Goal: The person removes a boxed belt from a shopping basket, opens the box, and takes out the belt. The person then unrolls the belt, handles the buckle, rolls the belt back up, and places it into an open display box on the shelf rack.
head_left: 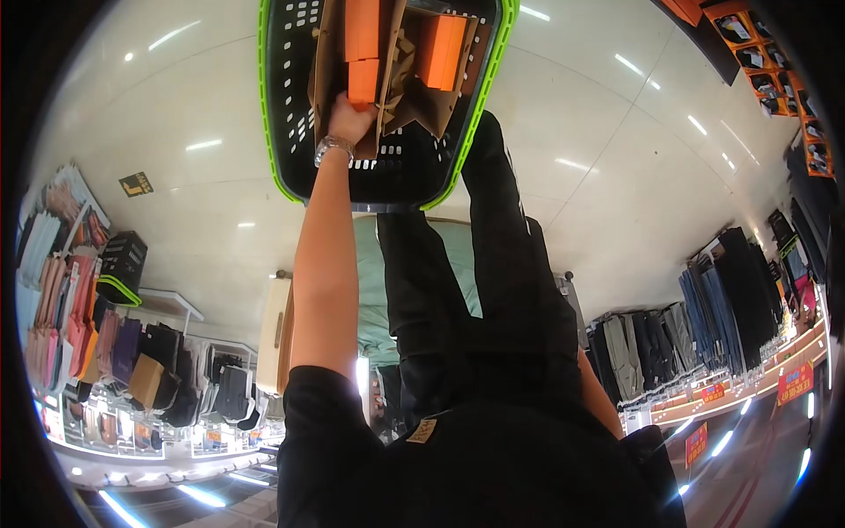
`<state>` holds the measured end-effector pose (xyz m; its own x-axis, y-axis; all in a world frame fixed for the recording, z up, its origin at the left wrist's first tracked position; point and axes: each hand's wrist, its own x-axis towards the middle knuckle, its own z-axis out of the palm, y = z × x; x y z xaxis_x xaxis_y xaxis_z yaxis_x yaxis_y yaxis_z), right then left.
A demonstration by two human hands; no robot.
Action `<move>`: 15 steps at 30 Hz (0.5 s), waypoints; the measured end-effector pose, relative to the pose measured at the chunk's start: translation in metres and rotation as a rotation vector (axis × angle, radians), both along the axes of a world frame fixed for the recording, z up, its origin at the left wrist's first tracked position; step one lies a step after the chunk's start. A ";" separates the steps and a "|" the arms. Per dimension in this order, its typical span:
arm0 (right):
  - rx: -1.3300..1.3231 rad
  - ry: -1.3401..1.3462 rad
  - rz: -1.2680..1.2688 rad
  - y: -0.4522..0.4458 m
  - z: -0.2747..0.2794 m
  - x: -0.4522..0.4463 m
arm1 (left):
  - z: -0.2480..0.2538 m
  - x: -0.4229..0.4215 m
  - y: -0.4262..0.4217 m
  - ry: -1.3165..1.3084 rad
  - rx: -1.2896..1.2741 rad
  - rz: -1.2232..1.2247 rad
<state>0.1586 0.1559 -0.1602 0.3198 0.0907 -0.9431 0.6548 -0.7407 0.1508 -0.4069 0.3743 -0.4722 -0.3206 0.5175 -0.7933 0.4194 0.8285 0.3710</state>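
My left hand [350, 121], with a bracelet on the wrist, reaches down into a black basket [295, 172] that has a bright green rim. Its fingers are closed on the near end of a small orange box [363, 82], one of a row standing in an open brown cardboard carton [327, 62]. Part of the fingers is hidden by the box and the carton's edge. More orange boxes [440, 53] sit in a second carton on the right, with crumpled brown paper [402, 66] between. Of my right arm [598, 396] only a piece of forearm shows; the hand is out of sight.
My legs [422, 273] in black trousers straddle a green seat [365, 255]. Clothes racks hold folded garments [66, 299] on the left and hanging trousers [704, 299] on the right. A dark basket [123, 264] stands by the left rack. Orange-packed goods [757, 57] hang at upper right.
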 end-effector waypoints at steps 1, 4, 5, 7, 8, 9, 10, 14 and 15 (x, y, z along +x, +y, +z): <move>-0.005 0.001 -0.002 0.002 0.000 0.001 | -0.003 0.002 -0.006 0.058 -0.013 -0.073; -0.020 0.002 -0.005 0.010 0.003 0.004 | -0.006 0.001 -0.009 0.167 -0.201 -0.154; -0.027 0.000 -0.002 0.014 0.005 0.005 | 0.000 0.003 -0.003 0.260 -0.210 -0.140; -0.035 0.001 -0.001 0.020 0.008 0.007 | 0.004 0.004 0.002 0.253 -0.261 -0.061; -0.040 0.003 0.001 0.024 0.007 0.008 | 0.001 -0.001 -0.002 0.260 -0.258 -0.046; -0.044 0.004 0.005 0.028 0.008 0.008 | -0.002 -0.004 -0.007 0.264 -0.259 -0.040; -0.046 0.008 0.009 0.032 0.006 0.008 | -0.001 -0.006 -0.006 0.263 -0.249 -0.043; -0.062 0.018 0.021 0.045 0.009 0.013 | 0.016 -0.008 -0.008 0.185 -0.219 -0.021; -0.065 0.021 0.024 0.048 0.008 0.012 | 0.020 -0.008 -0.012 0.183 -0.174 -0.023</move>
<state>0.1709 0.2044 -0.1522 0.2984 0.0360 -0.9538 0.6756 -0.7138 0.1844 -0.4145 0.3624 -0.4527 -0.4572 0.3869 -0.8008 0.4856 0.8629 0.1397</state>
